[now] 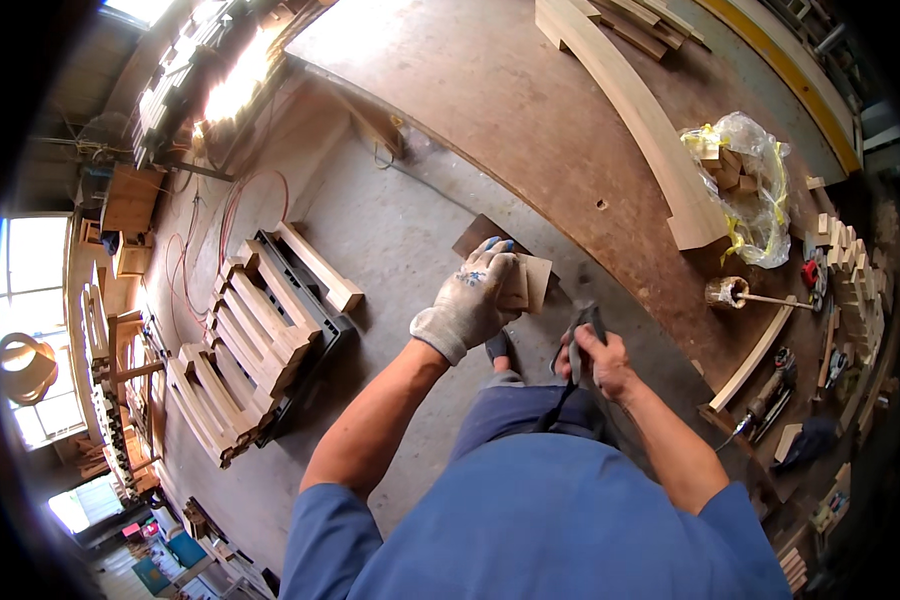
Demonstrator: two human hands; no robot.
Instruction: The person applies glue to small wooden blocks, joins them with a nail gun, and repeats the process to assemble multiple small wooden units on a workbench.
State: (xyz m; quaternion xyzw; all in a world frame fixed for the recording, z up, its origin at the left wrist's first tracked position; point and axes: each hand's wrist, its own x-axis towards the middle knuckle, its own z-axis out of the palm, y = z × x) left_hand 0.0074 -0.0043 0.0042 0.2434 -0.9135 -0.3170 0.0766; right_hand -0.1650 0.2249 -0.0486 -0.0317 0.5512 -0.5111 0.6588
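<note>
My left hand [473, 297], in a pale work glove with blue-tipped fingers, is closed on a small stack of flat tan wooden pieces [536, 284]. A dark brown flat piece [478, 234] shows beyond the fingers; whether it touches the stack I cannot tell. To the right, my bare right hand [602, 362] is closed around a dark, strap-like thing [587, 318]. Part of it hangs down toward my waist, and its exact kind is unclear. Both hands are in front of my body, beside the edge of the large brown worktable [530, 120].
A curved wooden beam [645, 110] lies on the worktable beside a clear plastic bag [755, 215] of wood offcuts. Near it are a pot [725, 292] with a stick and a power tool [770, 388]. Wooden slats [255, 345] rest on a dark pallet at left; red hoses [232, 215] cross the floor.
</note>
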